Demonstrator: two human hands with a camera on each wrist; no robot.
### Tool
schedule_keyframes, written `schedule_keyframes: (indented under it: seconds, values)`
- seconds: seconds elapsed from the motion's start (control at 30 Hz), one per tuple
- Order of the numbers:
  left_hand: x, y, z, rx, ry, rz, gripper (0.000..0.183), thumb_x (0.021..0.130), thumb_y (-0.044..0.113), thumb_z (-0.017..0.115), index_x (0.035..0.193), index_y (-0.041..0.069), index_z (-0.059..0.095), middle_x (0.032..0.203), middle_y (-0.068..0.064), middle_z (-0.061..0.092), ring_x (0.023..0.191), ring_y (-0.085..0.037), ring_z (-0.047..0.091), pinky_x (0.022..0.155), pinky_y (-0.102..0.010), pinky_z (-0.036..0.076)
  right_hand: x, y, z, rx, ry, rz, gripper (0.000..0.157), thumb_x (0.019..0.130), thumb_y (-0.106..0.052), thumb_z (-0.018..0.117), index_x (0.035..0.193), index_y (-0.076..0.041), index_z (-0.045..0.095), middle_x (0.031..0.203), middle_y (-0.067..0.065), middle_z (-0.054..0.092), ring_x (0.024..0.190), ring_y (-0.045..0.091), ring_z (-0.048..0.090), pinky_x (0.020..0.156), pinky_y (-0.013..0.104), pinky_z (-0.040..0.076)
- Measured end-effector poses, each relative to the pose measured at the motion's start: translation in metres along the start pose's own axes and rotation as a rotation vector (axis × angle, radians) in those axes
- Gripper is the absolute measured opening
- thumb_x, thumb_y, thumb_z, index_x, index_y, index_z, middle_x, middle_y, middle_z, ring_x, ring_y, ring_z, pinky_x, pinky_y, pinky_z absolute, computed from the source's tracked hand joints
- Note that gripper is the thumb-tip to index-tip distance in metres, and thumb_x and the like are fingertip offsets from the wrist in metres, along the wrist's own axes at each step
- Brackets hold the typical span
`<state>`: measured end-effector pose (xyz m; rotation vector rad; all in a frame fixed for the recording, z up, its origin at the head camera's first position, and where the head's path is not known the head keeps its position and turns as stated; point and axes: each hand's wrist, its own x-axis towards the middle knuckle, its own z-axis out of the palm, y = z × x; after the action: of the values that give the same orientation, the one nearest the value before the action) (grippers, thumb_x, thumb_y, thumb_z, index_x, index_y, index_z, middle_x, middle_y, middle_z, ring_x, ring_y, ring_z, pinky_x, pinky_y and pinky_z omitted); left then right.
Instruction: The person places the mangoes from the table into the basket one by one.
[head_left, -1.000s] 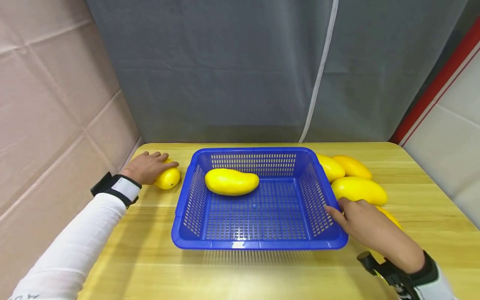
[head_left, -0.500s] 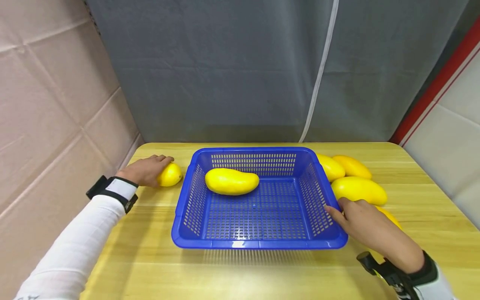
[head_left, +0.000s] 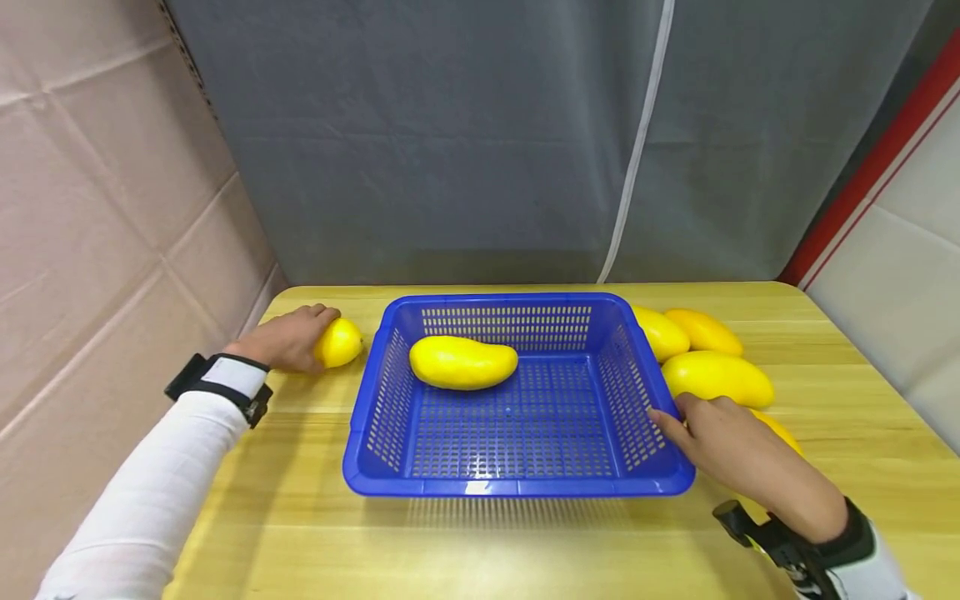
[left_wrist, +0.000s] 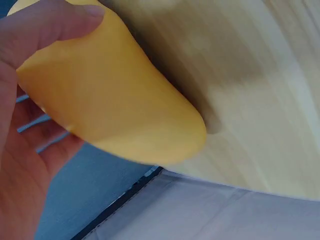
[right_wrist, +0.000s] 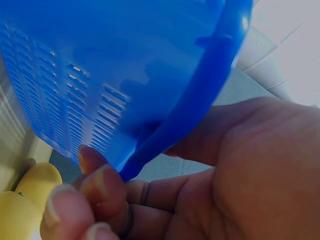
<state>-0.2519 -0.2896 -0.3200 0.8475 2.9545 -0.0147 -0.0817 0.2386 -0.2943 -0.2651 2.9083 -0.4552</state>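
On the left of the table, my left hand [head_left: 294, 337] grips a yellow mango [head_left: 339, 342], whose end shows beyond the hand. In the left wrist view the thumb lies on one side of the mango [left_wrist: 115, 95] and the fingers on the other. A blue perforated plastic basket [head_left: 517, 487] stands in the middle, with one yellow mango [head_left: 463, 363] lying at its left inside. My right hand [head_left: 738, 446] holds the basket's right rim, thumb inside. From the right wrist view, fingers are curled under the basket's rim [right_wrist: 200, 85].
Several more mangoes [head_left: 717, 378] lie close together to the right of the basket, partly hidden by it and by my right hand. The wooden table [head_left: 480, 550] ends at a grey curtain [head_left: 450, 167] behind and a pale wall [head_left: 97, 217] at left.
My left hand has gone from lying over the top of the mango to gripping it from its left side, and the mango has turned and shifted slightly. Right hand and basket hold still.
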Motion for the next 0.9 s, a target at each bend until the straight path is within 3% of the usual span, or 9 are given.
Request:
schedule_keyframes:
  seconds: [0.23,0.53,0.73,0.9]
  values:
    - [0.004,0.001,-0.022,0.039,0.089,-0.022,0.075,0.065,0.024,0.08,0.125,-0.007,0.045,0.112,-0.025,0.054,0.099,-0.041,0.051,0.088,-0.056,0.044,0.001,-0.002,-0.001,-0.01,0.011,-0.002,0.037,0.1,-0.036,0.048,0.091,-0.001,0.057,0.058,0.0,0.046,0.048,0.012,0.044,0.044,0.025,0.031]
    - [0.012,0.014,-0.062,0.048,0.218,-0.016,0.082,0.067,0.029,0.081,0.133,0.002,0.039,0.113,-0.023,0.053,0.1,-0.039,0.049,0.08,-0.059,0.047,0.002,-0.005,-0.003,-0.013,0.011,0.006,0.038,0.1,-0.037,0.048,0.09,-0.001,0.057,0.059,0.0,0.045,0.048,0.013,0.044,0.045,0.026,0.031]
    - [0.022,0.034,-0.081,0.038,0.277,0.009,0.082,0.071,0.032,0.079,0.138,0.005,0.039,0.119,-0.021,0.05,0.106,-0.037,0.045,0.079,-0.058,0.049,0.001,-0.005,-0.004,-0.02,-0.007,0.019,0.039,0.1,-0.036,0.047,0.091,0.0,0.057,0.058,0.001,0.044,0.048,0.013,0.044,0.045,0.026,0.03]
    - [0.029,0.059,-0.092,0.038,0.323,0.079,0.081,0.073,0.034,0.077,0.139,0.007,0.04,0.12,-0.019,0.051,0.106,-0.035,0.044,0.078,-0.056,0.05,0.0,-0.003,-0.003,-0.013,-0.023,0.02,0.042,0.101,-0.038,0.045,0.095,0.002,0.057,0.06,0.0,0.047,0.049,0.013,0.045,0.045,0.025,0.032]
